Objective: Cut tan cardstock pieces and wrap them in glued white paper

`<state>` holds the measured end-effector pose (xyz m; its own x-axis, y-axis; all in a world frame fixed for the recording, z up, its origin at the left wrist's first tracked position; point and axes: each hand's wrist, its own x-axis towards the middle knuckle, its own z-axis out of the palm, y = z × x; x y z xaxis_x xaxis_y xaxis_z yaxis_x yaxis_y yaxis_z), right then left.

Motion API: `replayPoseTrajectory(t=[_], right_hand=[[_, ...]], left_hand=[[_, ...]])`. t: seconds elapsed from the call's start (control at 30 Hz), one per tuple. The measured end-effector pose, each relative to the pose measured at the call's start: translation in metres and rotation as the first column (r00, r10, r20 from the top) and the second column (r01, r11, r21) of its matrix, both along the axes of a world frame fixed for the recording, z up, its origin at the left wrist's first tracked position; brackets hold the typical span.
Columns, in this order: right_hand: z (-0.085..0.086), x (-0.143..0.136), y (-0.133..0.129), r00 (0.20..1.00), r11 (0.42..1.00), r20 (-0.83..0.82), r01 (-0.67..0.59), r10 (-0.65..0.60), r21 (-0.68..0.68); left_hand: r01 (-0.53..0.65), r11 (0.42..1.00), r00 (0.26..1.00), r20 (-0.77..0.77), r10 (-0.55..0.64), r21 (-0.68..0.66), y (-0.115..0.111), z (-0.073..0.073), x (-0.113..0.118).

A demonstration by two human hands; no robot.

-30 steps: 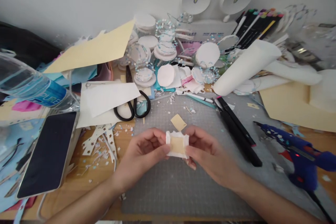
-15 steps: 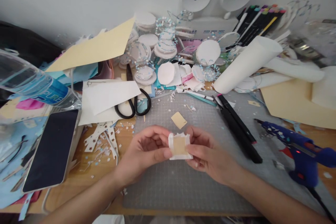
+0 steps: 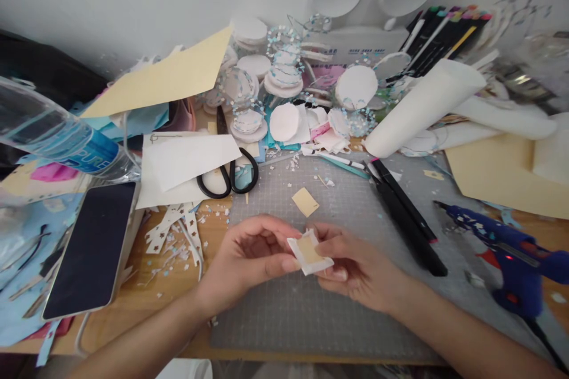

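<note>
Between my two hands, above the grey cutting mat (image 3: 284, 320), is a small beige card square with white edges folded over it (image 3: 309, 250). My left hand (image 3: 255, 254) pinches its left edge between thumb and fingers. From the right side, my right hand (image 3: 351, 257) grips it, with the thumb lying over its face and fingers behind. The piece is tilted, one corner pointing toward me. Just beyond it a loose beige card piece (image 3: 305, 202) lies on the mat. The fingertips behind the held piece are hidden.
Black-handled scissors (image 3: 229, 174) rest partly under white paper at left, near a phone (image 3: 91, 249) and a tilted water bottle (image 3: 84, 142). A blue glue gun (image 3: 511, 254) lies at right, beside black markers (image 3: 404, 219). White discs (image 3: 355, 87) and paper rolls (image 3: 424, 109) crowd the back.
The held card square has turned in my hands, from lying nearly straight to a slanted position. My right thumb has moved further over its face. The view has shifted slightly.
</note>
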<state>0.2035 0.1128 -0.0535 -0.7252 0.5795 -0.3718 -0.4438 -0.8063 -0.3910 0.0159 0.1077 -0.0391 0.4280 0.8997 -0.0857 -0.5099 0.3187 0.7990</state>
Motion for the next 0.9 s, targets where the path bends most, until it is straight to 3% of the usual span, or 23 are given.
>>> replayPoseTrajectory(t=[0.4,0.63,0.77,0.9], right_hand=[[0.0031,0.0015,0.0059,0.988,0.983,-0.114,-0.124,0.109,-0.136],[0.0013,0.0007,0.005,0.989,0.986,-0.084,-0.13,0.121,-0.108],[0.0036,0.0001,0.0024,0.998,0.998,0.022,-0.065,0.065,-0.001],[0.0074,-0.0008,-0.003,0.958,0.956,0.222,0.117,-0.181,0.27]], left_hand=[[-0.006,0.998,0.996,-0.093,0.012,0.067,-0.0014,0.0034,-0.0015],[0.048,0.981,0.99,-0.142,-0.022,0.186,-0.0013,0.0051,-0.0038],[0.102,0.964,0.984,-0.17,-0.061,0.246,-0.0012,0.0033,-0.0071],[0.058,0.98,0.993,-0.108,-0.038,0.189,-0.0014,0.0024,-0.0049]])
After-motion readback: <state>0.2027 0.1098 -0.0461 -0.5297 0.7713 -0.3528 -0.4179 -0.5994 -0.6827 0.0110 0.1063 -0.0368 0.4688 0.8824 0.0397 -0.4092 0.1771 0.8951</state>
